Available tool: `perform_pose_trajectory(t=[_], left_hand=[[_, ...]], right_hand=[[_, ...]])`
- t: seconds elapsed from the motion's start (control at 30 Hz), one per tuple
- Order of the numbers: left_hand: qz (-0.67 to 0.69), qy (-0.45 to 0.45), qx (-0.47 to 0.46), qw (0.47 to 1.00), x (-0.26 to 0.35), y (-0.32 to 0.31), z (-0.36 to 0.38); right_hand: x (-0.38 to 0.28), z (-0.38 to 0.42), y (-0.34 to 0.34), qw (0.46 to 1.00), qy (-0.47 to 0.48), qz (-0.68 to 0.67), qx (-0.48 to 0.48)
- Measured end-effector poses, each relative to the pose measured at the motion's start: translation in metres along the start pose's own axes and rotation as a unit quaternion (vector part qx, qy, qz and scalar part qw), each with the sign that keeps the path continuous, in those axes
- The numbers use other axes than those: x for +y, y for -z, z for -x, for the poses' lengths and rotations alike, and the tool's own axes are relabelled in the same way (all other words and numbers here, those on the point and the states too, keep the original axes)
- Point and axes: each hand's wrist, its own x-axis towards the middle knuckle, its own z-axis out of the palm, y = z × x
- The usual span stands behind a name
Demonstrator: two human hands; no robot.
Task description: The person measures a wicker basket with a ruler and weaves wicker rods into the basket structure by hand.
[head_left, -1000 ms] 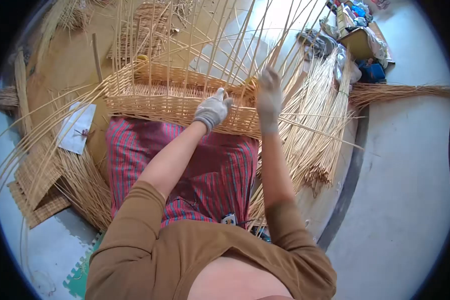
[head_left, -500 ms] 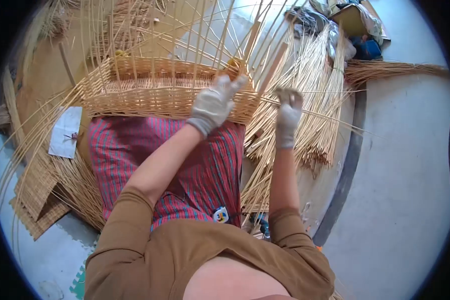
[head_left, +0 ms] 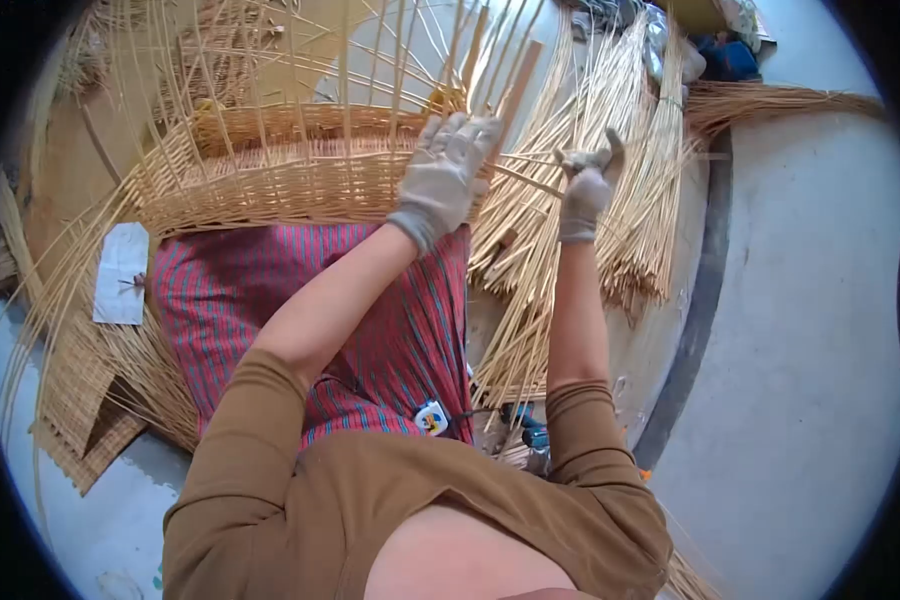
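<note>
Left hand (head_left: 438, 182) over the right-end corner of a wicker basket (head_left: 270, 190)—its grip cannot be told. Right hand (head_left: 587, 190) closed, apparently on a cane strand (head_left: 528, 182). The basket, resting against striped cloth (head_left: 300, 290), seems light and springy—best held by its woven wall; sharply bent strands may crack.

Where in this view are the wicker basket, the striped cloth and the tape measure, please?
Wicker basket (head_left: 270, 193): head view, on its woven near wall.
Striped cloth (head_left: 220, 310): head view, on its left part, below the basket.
Tape measure (head_left: 431, 418): head view, on the middle of its case.
</note>
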Motion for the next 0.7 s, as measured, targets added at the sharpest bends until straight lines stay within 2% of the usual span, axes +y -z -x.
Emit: perform_pose_trajectory(t=[0.03,0.1,0.17,0.2,0.3,0.37,0.4,0.43,0.47,0.5,0.53,0.57,0.6,0.63,0.67,0.7], left_hand=[[0.086,0.088,-0.081,0.989,0.004,-0.004,-0.013],[0.055,0.068,-0.083,0.993,0.0,-0.006,-0.02],[-0.002,0.092,-0.204,0.975,-0.001,-0.001,-0.02],[-0.038,0.071,-0.2,0.976,-0.001,-0.005,-0.018],[-0.128,0.048,-0.163,0.977,0.005,-0.019,-0.007],[-0.101,0.041,-0.076,0.991,0.002,-0.021,-0.001],[-0.024,0.032,0.01,0.999,-0.002,-0.017,0.001],[0.099,0.033,0.103,0.989,-0.002,-0.015,0.003],[0.358,0.088,0.198,0.909,0.009,0.0,0.001],[0.358,0.083,0.195,0.909,-0.002,0.005,0.012],[0.505,0.234,0.152,0.817,-0.03,0.014,0.03],[0.623,0.376,0.102,0.679,-0.049,0.02,0.039],[0.62,0.381,0.1,0.679,-0.052,0.03,0.032],[0.56,0.364,0.062,0.742,-0.061,0.038,0.015],[0.497,0.341,0.024,0.798,-0.067,0.048,-0.008],[0.491,0.337,0.001,0.803,-0.065,0.051,-0.036]], right_hand=[[-0.005,-0.007,-0.005,1.0,-0.016,0.004,-0.009],[-0.018,-0.006,-0.013,0.999,-0.021,-0.04,-0.015],[-0.038,0.007,-0.019,0.995,-0.015,-0.04,-0.085],[-0.06,0.035,-0.044,0.992,0.034,0.016,-0.119],[-0.017,0.093,-0.069,0.976,0.036,0.039,-0.213],[-0.026,0.083,-0.089,0.88,0.082,0.085,-0.46],[-0.04,0.083,-0.097,0.957,-0.105,-0.083,-0.256],[-0.053,0.059,-0.096,0.973,-0.091,-0.041,-0.207],[-0.041,0.033,-0.081,0.973,-0.078,0.078,-0.204],[-0.023,0.016,-0.066,0.959,-0.063,0.193,-0.198],[-0.013,0.009,-0.061,0.905,-0.086,0.315,-0.274],[-0.005,0.004,-0.061,0.827,-0.11,0.43,-0.345],[-0.002,0.005,-0.065,0.821,-0.106,0.443,-0.343],[0.002,0.01,-0.068,0.822,-0.113,0.442,-0.34],[0.005,0.013,-0.073,0.812,-0.073,0.495,-0.299],[0.005,0.017,-0.079,0.797,-0.031,0.546,-0.255]])
